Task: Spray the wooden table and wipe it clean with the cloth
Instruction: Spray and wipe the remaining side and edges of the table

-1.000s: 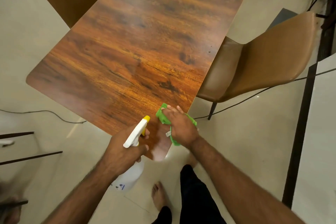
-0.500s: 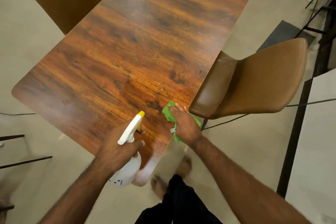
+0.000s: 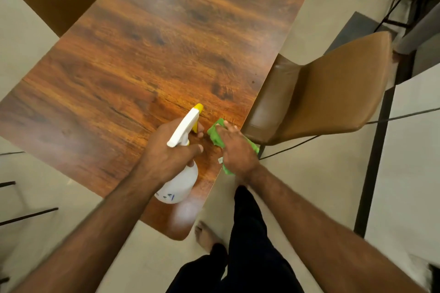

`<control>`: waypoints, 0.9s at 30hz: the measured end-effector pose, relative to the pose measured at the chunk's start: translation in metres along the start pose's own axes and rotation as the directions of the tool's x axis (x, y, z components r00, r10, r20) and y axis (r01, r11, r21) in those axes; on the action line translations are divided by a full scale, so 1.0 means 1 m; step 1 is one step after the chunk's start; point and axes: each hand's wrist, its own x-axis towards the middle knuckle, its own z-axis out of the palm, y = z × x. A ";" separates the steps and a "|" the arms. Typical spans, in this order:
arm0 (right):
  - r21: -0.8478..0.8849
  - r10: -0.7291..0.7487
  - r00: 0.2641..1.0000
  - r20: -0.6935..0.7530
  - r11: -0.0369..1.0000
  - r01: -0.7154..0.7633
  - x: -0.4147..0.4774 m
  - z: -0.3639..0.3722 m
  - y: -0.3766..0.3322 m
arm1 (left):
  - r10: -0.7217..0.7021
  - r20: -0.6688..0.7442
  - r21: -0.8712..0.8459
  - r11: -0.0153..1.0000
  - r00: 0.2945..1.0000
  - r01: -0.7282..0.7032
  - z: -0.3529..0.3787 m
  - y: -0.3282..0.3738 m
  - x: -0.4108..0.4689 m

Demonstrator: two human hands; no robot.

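The spray bottle [image 3: 178,185] is held tilted over the near end of the table [image 3: 166,43]. Its long axis runs from the white body up to the yellow nozzle, which is pointed away across the wood. Its neck is gripped by the left hand [image 3: 166,153]. Just beside it, the green cloth [image 3: 216,135] is pressed against the table's right edge under the flattened right hand [image 3: 238,150]. A brown chair [image 3: 333,93] is set near that edge.

Legs: black trousers [image 3: 250,257], loose cut
Foot [image 3: 205,235]: bare, toes showing
Forearms [image 3: 114,216]: bare, lightly haired, both uncovered
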 end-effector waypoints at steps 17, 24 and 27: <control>-0.013 -0.158 0.987 0.008 0.987 0.159 0.074 -0.033 0.053 | -0.129 -0.047 -0.031 0.991 0.990 0.128 0.027 0.022 0.100; 0.069 -0.316 0.945 0.083 0.948 0.311 0.071 -0.042 0.074 | -0.228 -0.084 0.032 0.972 0.970 0.231 0.040 0.029 0.139; 0.061 -0.275 0.960 0.045 0.960 0.272 0.107 -0.064 0.102 | -0.214 -0.079 -0.005 0.977 0.974 0.214 0.041 0.039 0.154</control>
